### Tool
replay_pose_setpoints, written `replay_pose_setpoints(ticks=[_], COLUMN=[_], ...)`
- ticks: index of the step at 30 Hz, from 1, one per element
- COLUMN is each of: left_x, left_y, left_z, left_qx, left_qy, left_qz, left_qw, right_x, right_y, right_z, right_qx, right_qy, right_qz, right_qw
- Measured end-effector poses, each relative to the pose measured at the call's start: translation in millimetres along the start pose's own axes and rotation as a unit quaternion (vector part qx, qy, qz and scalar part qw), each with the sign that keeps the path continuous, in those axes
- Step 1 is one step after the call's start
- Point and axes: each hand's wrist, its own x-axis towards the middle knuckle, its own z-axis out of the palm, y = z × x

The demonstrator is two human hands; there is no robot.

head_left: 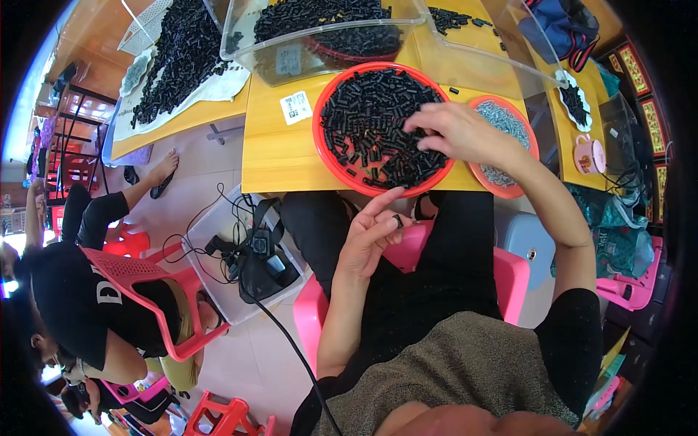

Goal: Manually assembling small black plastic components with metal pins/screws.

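Observation:
My left hand (372,236) is in front of the table edge, with a small black cylindrical piece (398,220) gripped by the thumb and curled fingers. Its index finger points up toward the rim of a round red basin (320,138). Many short black cylindrical pieces (363,102) fill the basin, thinner at its near side, where red bottom shows. Over the basin's right side is my right hand (462,131), its fingers bent and apart among the pieces. Nothing held shows between them. Beneath the right wrist, an orange-red dish (534,142) contains small silvery metal parts (502,120).
Clear plastic bins (291,58) with more black pieces stand behind the basin. A white label (296,107) lies on the yellow table (273,156). More black pieces heap on a left table (174,65). At lower left, a person sits on a pink chair (182,291) near a bin of cables (247,254).

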Motion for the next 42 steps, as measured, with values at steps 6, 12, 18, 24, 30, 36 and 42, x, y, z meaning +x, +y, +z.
replay_pose_setpoints(ticks=[6,12,18,24,30,36,42], left_x=[-0.5,-0.2,-5.0,-5.7,-6.0,-6.0,-7.2], left_y=[0.6,-6.2,0.5,1.5,4.0,3.7,4.8], left_z=[-0.6,-7.4,-9.9,-10.6,-9.9,-9.8,-9.9], left_qx=[0.004,0.015,-0.046,-0.063,-0.062,-0.062,-0.066], left_qy=[0.004,0.038,-0.019,-0.001,-0.005,-0.012,-0.006], left_qz=[-0.002,0.004,0.045,0.046,0.047,0.053,0.054], left_qw=[1.000,0.999,0.998,0.997,0.997,0.997,0.996], right_x=[-28.1,13.2,42.4,46.6,49.1,55.5,66.9], right_y=[-13.4,-35.8,-39.7,-42.1,-46.2,-54.2,-66.3], right_z=[-4.5,54.0,78.3,67.8,75.6,82.0,75.1], right_qx=[0.039,0.088,-0.005,-0.008,-0.026,0.009,-0.062], right_qy=[-0.061,0.030,0.040,-0.041,0.009,0.043,-0.020], right_qz=[0.076,-0.027,-0.102,-0.118,-0.089,0.014,0.052], right_qw=[0.994,0.995,0.994,0.992,0.996,0.999,0.997])
